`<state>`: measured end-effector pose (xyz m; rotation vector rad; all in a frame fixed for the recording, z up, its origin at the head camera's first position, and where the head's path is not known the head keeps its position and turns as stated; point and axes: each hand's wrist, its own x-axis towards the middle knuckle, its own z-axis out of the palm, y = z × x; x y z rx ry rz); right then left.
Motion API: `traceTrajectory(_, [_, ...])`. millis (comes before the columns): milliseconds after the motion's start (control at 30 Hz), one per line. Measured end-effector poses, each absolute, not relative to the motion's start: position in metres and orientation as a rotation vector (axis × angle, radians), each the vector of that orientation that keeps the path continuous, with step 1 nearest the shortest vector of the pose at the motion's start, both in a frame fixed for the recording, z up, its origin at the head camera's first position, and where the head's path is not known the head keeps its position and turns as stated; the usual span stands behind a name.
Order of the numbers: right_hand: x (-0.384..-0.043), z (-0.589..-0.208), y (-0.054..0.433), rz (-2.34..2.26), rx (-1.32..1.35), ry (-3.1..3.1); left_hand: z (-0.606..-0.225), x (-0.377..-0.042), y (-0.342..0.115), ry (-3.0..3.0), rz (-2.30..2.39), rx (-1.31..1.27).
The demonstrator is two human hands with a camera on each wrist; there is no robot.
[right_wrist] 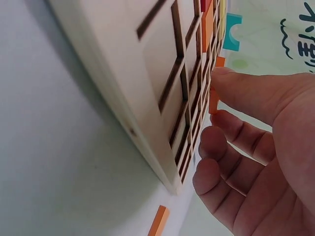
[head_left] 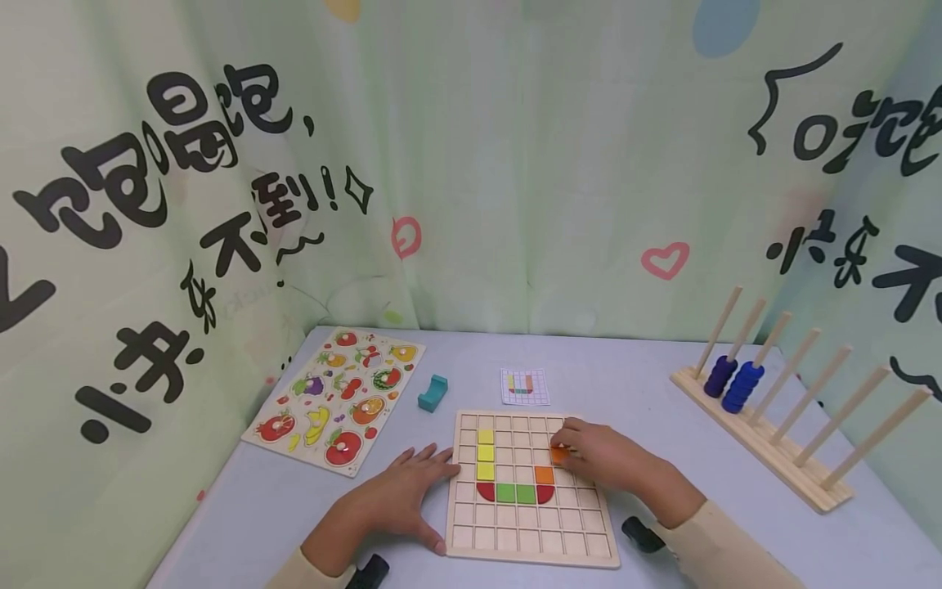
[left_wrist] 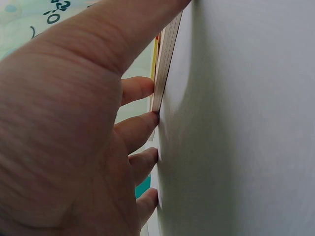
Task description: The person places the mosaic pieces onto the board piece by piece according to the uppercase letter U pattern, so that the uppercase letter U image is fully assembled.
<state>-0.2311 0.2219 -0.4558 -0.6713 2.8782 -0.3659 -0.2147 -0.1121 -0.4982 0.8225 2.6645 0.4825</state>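
Observation:
A wooden grid board (head_left: pixel 508 548) lies on the table. In it sit a column of yellow tiles (head_left: pixel 486 453), a row of green tiles (head_left: pixel 515 493), rounded red tiles (head_left: pixel 545 494) at either end of that row, and an orange tile (head_left: pixel 544 475) above the right red one. My right hand (head_left: pixel 611 454) pinches another orange tile (right_wrist: pixel 213 101) between thumb and index finger, over the board's right side. My left hand (head_left: pixel 401 495) is spread flat on the table, thumb and fingertips (left_wrist: pixel 150 118) against the board's left edge.
Behind the board lies a small pattern card (head_left: pixel 525 386). To the left are a teal arched block (head_left: pixel 432 393) and a fruit puzzle board (head_left: pixel 334 401). A peg rack (head_left: pixel 780 450) with blue beads stands right. One loose orange tile (right_wrist: pixel 159 221) lies near the board's corner.

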Motion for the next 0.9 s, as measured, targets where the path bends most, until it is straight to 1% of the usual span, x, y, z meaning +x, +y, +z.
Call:
traceTrajectory(100, [-0.232,-0.457,0.218,-0.367,-0.669,2.877,-0.498,-0.215,-0.112,2.66,0.487,0.823])
traceTrajectory(300, [-0.234,-0.46,0.216,-0.373,-0.773,2.879,-0.497,-0.214,-0.112,2.657,0.491,0.821])
traceTrajectory(567, [-0.236,-0.461,0.215,-0.402,-0.835,2.866,-0.497,-0.214,-0.113,2.65,0.505,0.814])
traceTrajectory(900, [-0.24,-0.465,0.209,-0.387,-0.863,2.861,-0.494,-0.213,-0.113,2.651,0.491,0.816])
